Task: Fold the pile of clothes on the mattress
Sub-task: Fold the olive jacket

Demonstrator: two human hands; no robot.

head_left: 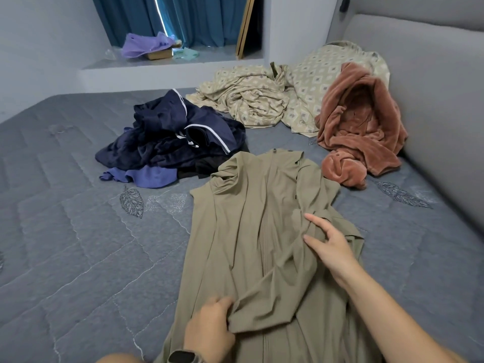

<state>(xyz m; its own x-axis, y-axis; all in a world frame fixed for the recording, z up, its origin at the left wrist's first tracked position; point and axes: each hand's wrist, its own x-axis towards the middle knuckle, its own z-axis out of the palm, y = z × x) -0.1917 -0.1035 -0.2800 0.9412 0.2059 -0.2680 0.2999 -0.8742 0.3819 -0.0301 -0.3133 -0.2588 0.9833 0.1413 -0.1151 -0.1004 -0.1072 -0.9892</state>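
— Head view: where is the olive garment lying, and which way is it running?

— It is being spread on the grey quilted mattress, its long axis running straight away from the person, collar end far, hem end near. A zip line is being shown down the middle, roughly along that axis.

— How is it being held?

— A fold of cloth near the hem is being pinched by the left hand, fingers curled round it. The right hand is being laid on the garment's right half with fingers straight and spread; nothing is being grasped there.

— So what is the coming move being governed by?

— By judgement, a lengthwise fold is being prepared: the right side panel is lying directly under the right hand, so that hand is being favoured to carry it across the zip line toward the left. The left hand is nearer the hem and is likely being kept as the anchor.

— And the rest?

— The dark blue pile is lying beyond the collar to the left, well apart from both hands, not yet folded.
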